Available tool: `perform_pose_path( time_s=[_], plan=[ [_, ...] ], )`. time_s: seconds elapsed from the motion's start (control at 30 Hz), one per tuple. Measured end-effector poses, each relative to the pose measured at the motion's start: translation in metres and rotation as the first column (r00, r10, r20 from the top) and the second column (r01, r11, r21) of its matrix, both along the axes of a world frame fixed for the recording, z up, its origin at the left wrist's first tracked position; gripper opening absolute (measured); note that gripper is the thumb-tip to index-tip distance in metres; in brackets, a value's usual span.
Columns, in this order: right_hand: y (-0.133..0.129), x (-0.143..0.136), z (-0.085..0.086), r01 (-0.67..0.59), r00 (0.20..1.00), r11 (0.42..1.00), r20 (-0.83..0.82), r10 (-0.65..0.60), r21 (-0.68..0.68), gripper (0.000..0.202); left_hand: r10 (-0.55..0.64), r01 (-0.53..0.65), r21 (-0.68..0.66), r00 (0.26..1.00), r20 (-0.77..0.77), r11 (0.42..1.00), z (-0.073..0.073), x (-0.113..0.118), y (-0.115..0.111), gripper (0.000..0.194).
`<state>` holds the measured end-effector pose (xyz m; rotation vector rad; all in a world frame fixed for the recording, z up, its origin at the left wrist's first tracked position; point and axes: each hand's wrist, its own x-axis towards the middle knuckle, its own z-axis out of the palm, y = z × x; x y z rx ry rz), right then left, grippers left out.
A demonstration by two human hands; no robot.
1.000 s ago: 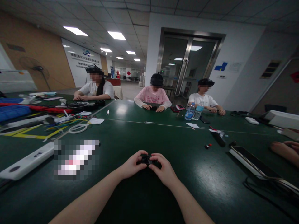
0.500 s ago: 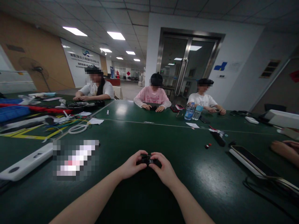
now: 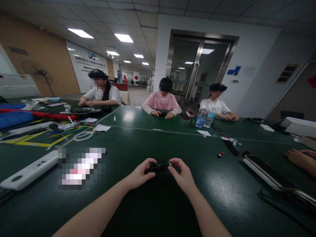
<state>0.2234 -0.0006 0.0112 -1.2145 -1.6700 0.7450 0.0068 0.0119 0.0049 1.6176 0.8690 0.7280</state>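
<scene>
My left hand (image 3: 141,173) is closed around one end of a small black object (image 3: 159,167), whose kind I cannot make out. The thumb lies along its near side, with the fingers over the far side. To its right, my right hand (image 3: 182,174) pinches a tiny dark piece with a light glint (image 3: 170,163) between thumb and forefinger. A narrow gap separates this piece from the black object. Both hands are low over the dark green table (image 3: 138,144).
A white power strip (image 3: 29,172) and a blurred bright screen (image 3: 82,168) lie left. On the right are a phone on a white box (image 3: 269,171), a black cable (image 3: 278,209) and a small red-and-black item (image 3: 219,155). Bottles (image 3: 201,118) stand farther back; several people sit around.
My right hand has moved right, away from the black object, with a tiny piece between its fingertips. My left hand stays in place with the object. Across the table, one person's hands have lowered.
</scene>
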Motion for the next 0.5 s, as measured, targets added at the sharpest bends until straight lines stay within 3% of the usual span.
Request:
perform_pose_path(
  time_s=[0.5],
  plan=[
    [0.001, 0.02, 0.004, 0.163, 0.954, 0.984, -0.268, -0.137, 0.078, 0.03, -0.013, 0.013, -0.038, 1.0, 0.01, 0.999, -0.003, -0.003, 0.002, 0.043]
  ],
)
